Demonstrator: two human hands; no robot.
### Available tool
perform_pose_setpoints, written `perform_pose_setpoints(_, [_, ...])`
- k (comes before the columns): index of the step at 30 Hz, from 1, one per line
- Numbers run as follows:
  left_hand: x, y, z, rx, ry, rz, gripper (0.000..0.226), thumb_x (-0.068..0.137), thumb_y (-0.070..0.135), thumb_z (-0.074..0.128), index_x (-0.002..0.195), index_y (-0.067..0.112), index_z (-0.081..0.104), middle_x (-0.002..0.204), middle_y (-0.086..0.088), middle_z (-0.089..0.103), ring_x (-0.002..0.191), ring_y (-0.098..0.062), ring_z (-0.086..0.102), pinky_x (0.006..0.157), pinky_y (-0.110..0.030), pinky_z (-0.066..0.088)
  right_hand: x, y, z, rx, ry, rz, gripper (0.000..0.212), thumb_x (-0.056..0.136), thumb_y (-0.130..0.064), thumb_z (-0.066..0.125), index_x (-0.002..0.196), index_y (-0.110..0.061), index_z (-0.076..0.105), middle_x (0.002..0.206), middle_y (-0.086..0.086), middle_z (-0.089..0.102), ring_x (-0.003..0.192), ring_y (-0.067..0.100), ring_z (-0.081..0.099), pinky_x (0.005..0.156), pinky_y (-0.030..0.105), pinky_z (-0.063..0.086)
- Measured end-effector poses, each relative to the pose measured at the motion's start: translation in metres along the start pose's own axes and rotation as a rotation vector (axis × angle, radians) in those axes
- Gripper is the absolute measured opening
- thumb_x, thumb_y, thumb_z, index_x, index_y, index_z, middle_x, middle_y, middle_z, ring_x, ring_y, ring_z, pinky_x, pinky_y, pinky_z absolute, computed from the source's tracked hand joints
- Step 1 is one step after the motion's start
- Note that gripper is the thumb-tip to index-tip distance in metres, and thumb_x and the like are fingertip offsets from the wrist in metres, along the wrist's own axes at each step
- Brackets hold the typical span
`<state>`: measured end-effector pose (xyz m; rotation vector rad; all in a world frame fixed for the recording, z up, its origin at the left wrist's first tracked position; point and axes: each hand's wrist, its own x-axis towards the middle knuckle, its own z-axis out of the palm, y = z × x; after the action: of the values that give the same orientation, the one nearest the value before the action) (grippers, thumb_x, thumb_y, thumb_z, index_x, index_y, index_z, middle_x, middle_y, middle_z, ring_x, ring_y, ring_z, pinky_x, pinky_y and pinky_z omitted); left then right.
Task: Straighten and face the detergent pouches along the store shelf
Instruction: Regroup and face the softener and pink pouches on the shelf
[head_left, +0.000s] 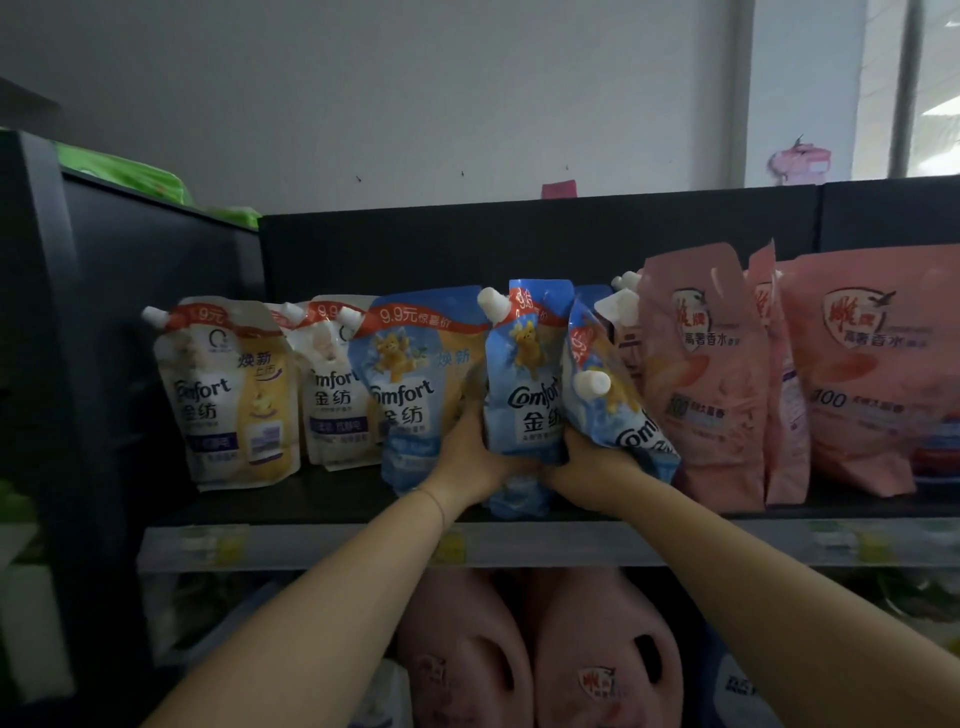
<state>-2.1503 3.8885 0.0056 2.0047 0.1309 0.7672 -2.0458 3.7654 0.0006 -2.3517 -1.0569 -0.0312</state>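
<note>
Three blue pouches stand mid-shelf. The middle blue pouch (524, 379) is upright and label-forward, clasped low on both sides by the left hand (467, 452) and right hand (587, 457), fingers curled round its edges. Just right of it, a tilted blue pouch (618, 400) leans onto the pink pouches (701, 374) and looks yet to be straightened. Left of it, the wide blue pouch (410, 384) and white pouches (228, 389) already face out. In front of it the shelf lip (322, 545) sits near, so forward room seems slight. Sideways the pouches crowd together.
</note>
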Motion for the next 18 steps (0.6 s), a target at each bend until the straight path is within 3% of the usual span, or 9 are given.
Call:
perform_pose_setpoints(4, [-0.001, -0.007, -0.024, -0.067, 0.090, 0.016, 0.050, 0.073, 0.005, 0.082, 0.115, 0.009, 0.054, 0.111, -0.003, 0.064, 0.101, -0.015, 0.063, 0.078, -0.020, 0.055, -0.006, -0.020, 0.008, 0.347, 0.179, -0.085, 0.064, 0.085, -0.026, 0.072, 0.140, -0.016, 0.040, 0.139, 0.006, 0.049, 0.129, 0.027, 0.046, 0.106, 0.040, 0.041])
perform_pose_setpoints(6, [-0.005, -0.010, -0.035, -0.122, 0.073, 0.018, 0.054, 0.076, -0.001, 0.077, 0.123, 0.005, 0.053, 0.116, -0.005, 0.063, 0.099, -0.010, 0.062, 0.076, -0.019, 0.055, -0.008, -0.037, 0.013, 0.433, 0.231, -0.120, 0.058, 0.086, -0.022, 0.071, 0.134, -0.014, 0.038, 0.133, 0.004, 0.052, 0.123, 0.026, 0.051, 0.098, 0.041, 0.047])
perform_pose_setpoints(8, [-0.010, -0.011, -0.046, -0.164, 0.065, 0.021, 0.052, 0.079, -0.005, 0.072, 0.126, 0.006, 0.055, 0.117, -0.004, 0.064, 0.098, -0.011, 0.063, 0.075, -0.018, 0.056, -0.009, -0.053, 0.018, 0.356, 0.244, -0.141, 0.045, 0.090, -0.023, 0.065, 0.122, -0.017, 0.035, 0.125, 0.003, 0.054, 0.112, 0.026, 0.056, 0.086, 0.039, 0.050])
perform_pose_setpoints(11, [-0.012, -0.013, -0.062, -0.194, 0.052, 0.003, 0.047, 0.082, 0.002, 0.072, 0.126, 0.007, 0.059, 0.119, -0.006, 0.065, 0.106, -0.018, 0.064, 0.084, -0.025, 0.057, -0.009, -0.064, 0.023, 0.307, 0.315, -0.157, 0.036, 0.088, -0.030, 0.067, 0.103, -0.026, 0.035, 0.115, 0.003, 0.054, 0.103, 0.024, 0.058, 0.081, 0.040, 0.053])
perform_pose_setpoints(18, [-0.017, -0.023, -0.105, -0.226, -0.011, -0.070, 0.033, 0.086, 0.001, 0.065, 0.118, 0.011, 0.061, 0.114, -0.003, 0.068, 0.104, -0.016, 0.065, 0.081, -0.024, 0.056, -0.022, -0.083, 0.043, 0.194, 0.530, -0.308, 0.037, 0.084, -0.050, 0.066, 0.101, -0.030, 0.038, 0.105, -0.004, 0.054, 0.092, 0.016, 0.054, 0.071, 0.036, 0.050])
